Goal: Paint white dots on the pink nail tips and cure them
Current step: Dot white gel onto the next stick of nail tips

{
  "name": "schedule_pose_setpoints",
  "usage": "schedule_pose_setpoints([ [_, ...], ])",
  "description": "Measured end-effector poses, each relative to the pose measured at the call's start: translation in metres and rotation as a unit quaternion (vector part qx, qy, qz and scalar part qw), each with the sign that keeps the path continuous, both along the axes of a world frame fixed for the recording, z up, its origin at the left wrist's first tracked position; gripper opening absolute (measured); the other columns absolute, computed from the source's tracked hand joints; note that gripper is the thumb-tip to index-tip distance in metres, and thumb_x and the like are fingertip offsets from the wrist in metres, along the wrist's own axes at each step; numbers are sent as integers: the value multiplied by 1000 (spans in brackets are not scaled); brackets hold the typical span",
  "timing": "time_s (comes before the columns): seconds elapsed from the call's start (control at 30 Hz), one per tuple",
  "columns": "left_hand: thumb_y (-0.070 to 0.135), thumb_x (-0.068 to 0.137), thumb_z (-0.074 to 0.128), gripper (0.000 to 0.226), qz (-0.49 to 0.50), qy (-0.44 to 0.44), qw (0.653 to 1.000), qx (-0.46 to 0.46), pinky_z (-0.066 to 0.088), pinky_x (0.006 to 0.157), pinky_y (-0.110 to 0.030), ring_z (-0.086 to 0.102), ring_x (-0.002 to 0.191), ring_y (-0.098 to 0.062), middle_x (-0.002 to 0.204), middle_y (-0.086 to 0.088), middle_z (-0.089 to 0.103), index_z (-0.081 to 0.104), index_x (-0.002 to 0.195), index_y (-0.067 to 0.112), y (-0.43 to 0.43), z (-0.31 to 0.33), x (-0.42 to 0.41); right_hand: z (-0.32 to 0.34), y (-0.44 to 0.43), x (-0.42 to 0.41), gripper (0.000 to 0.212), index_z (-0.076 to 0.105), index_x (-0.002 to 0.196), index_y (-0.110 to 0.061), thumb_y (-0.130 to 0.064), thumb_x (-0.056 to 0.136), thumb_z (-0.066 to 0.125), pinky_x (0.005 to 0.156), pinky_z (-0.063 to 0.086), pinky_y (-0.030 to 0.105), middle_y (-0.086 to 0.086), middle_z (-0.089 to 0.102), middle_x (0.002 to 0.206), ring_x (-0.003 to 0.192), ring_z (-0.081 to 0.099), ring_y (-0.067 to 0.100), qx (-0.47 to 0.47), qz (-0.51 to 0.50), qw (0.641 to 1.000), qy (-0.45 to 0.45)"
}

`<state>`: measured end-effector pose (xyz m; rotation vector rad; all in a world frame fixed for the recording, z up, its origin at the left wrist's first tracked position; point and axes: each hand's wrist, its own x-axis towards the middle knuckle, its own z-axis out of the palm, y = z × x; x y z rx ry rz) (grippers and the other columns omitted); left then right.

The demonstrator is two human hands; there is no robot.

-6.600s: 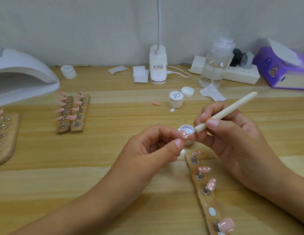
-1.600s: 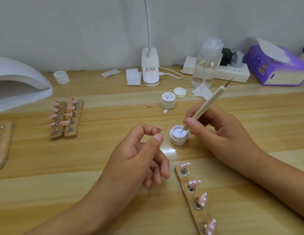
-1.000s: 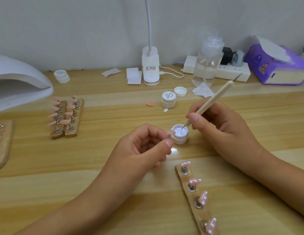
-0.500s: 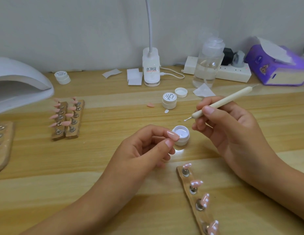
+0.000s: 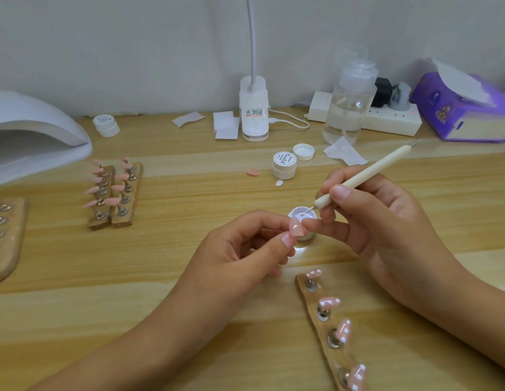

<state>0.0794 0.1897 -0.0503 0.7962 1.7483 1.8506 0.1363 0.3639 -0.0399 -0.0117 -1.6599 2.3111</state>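
My left hand [image 5: 245,249] pinches a plain pink nail tip [image 5: 380,228] between thumb and fingers, just in front of the open white gel pot [image 5: 303,218]. My right hand [image 5: 378,218] grips a cream dotting tool [image 5: 367,173] like a pen, its metal tip just above the pink tip, over the pot. One right finger touches the held tip. A wooden holder strip [image 5: 327,328] at the lower right carries several pink tips with white dots.
A white curing lamp [image 5: 31,134] stands at the far left. Two wooden strips of plain pink tips [image 5: 113,190] lie left of centre. A closed gel pot [image 5: 284,165], a loose lid [image 5: 303,151], a desk lamp base [image 5: 253,108], a pump bottle [image 5: 348,105], a power strip and a purple tissue pack sit behind.
The right hand has brought the dotting tool down from above the pot to the held tip. The left hand has raised the pink tip so its face shows.
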Motion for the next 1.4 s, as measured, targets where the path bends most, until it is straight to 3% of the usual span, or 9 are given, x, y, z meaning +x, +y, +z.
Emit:
schedule_pose_setpoints([
  [0.2,26,80,65,12,5,8,1000,-4,48,63,-16,58,72,-3,74,8,66,74,88,27,0,0,1,1,-1,0,10,70,75,-18,-15,80,62,67,57,27,1,62,70,64,59,9,4,-2,1000,-15],
  [0.9,36,79,70,12,-2,19,1000,-9,48,65,-16,58,73,-4,76,11,66,74,89,31,-1,-1,0,-1,-1,-1,9,70,76,-19,-15,80,63,67,57,25,1,62,70,64,61,9,15,1,999,-29],
  [1.4,27,82,66,11,1,23,1000,-11,48,64,-15,57,73,-4,76,12,66,75,88,30,0,-1,0,0,-1,-1,10,69,75,-18,-14,80,61,66,57,25,2,61,70,64,58,9,10,6,1000,-29],
])
